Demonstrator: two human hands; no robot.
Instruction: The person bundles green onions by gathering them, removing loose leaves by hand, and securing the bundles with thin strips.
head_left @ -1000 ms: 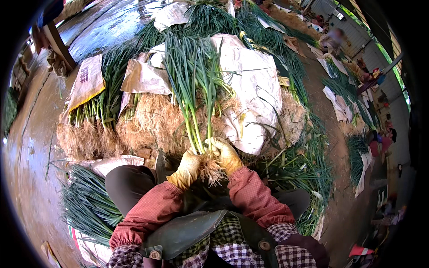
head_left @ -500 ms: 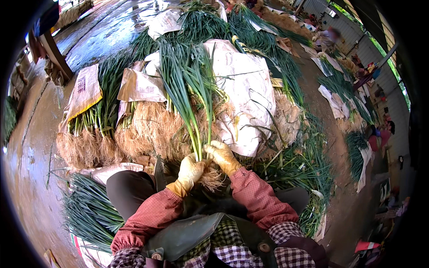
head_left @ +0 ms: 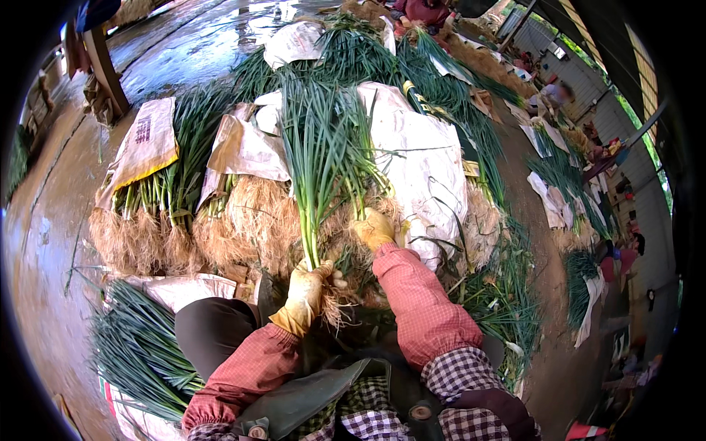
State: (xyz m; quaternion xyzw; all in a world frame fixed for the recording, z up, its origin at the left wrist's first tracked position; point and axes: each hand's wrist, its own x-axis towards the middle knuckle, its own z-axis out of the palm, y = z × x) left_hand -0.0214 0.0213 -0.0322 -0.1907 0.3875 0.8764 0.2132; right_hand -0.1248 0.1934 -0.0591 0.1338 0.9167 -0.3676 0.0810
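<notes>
My left hand, in a pale yellow glove, is closed around the white lower stalks of a small bunch of scallions. Their long green leaves point away from me, and tan roots hang below the fist. Farther forward and to the right, my right hand, gloved alike, has its fingers curled at the base of other scallion stalks lying on the pile. Its fingertips are partly hidden. Just beyond both hands stretches a row of scallions with thick, tangled roots.
A white sack covers part of the pile; another printed sack lies over bunches at left. Scallions with dark green leaves lie by my left knee. Loose leaves litter the right side. Another person is at far right.
My hands were together on the scallions. The right hand has moved forward and right to stalks on the pile; the left keeps the bunch and has come slightly down and left.
</notes>
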